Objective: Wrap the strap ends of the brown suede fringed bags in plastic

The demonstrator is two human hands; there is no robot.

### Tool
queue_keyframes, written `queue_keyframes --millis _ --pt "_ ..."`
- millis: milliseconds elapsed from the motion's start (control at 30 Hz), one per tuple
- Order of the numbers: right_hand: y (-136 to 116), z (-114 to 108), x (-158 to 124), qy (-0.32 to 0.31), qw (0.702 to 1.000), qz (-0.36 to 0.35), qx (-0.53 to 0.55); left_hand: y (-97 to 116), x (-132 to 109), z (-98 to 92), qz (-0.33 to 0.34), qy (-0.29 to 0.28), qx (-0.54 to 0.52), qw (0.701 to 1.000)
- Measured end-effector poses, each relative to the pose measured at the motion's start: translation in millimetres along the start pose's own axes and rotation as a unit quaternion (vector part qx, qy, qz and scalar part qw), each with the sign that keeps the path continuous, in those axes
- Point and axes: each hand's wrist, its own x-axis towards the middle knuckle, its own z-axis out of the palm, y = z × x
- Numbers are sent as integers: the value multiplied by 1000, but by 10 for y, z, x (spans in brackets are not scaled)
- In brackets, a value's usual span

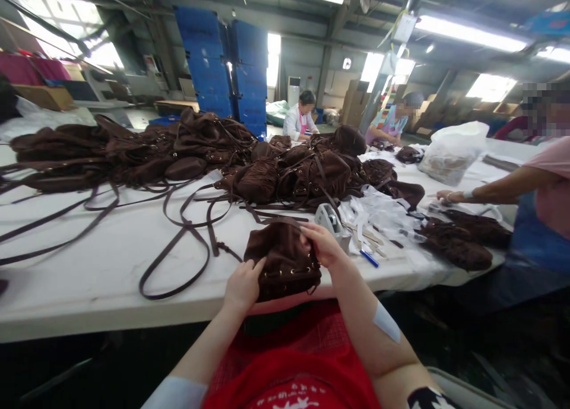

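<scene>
A dark brown bag (280,249) with gold-coloured eyelets lies at the table's front edge, its eyelet row turned toward me. My left hand (244,285) grips the bag's left side, fingers bent against the brown material. On the opposite side, my right hand (321,243) pinches the bag's upper right part between thumb and fingers. A long brown strap (202,266) loops over the table to the left of the bag. What lies inside the bag is hidden.
Heaped brown bags (133,148) fill the table's far side. A grey tape dispenser (332,222), white strips (378,213) and a blue pen (369,258) lie to the right. Beyond a plastic bag (454,151), a co-worker's arm (499,186) reaches in. Other people sit opposite.
</scene>
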Motion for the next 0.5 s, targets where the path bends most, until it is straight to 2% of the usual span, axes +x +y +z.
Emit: queue_keyframes --millis 67,133,267,333,433,500 --pt "-249 11 -80 -22 996 -88 24 -7 31 -6 -9 -6 32 999" --pt "-511 -23 -231 -31 985 -171 26 -71 106 -47 -30 11 38 999" --pt "-877 -119 -717 -30 961 -274 -10 -344 434 -195 -69 48 39 996" --pt "-956 -149 -1027 -46 955 -288 -43 -519 675 -269 -102 45 32 993" --pt "-1003 -187 -1483 -82 955 -262 -111 -743 1033 -372 -179 23 3 984" --pt "-1023 -236 -1735 -163 951 -218 -145 -803 1205 -450 -216 12 -8 976"
